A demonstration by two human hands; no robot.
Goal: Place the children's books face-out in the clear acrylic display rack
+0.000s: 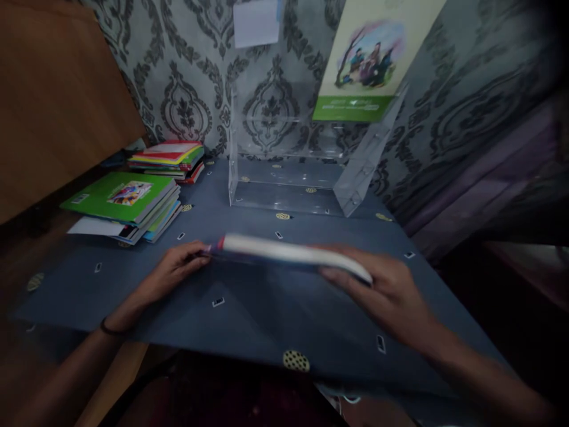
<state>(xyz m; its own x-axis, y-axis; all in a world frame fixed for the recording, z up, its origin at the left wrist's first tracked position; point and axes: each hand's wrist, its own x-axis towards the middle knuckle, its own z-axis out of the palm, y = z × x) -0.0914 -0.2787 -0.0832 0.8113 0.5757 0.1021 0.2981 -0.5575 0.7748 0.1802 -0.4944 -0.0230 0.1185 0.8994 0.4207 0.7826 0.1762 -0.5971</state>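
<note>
A book (275,250), blurred by motion and seen edge-on with its white pages toward me, hangs level above the blue table cover (249,332). My left hand (180,264) pinches its left end. Round its right end my right hand (382,281) is closed, thumb below and fingers on top. Past the book stands a clear acrylic rack (355,172) with see-through sides and shelves. To the left lies a stack of books (120,198) topped by a green one, and behind it another book pile (169,157) with red and yellow covers.
A calendar-like sheet (364,71) with a green lower band hangs at the upper right, overlapping the rack's top. White paper (256,24) is on the patterned wall (186,101). A brown wooden panel (57,95) borders the left, a purple curtain (489,172) the right.
</note>
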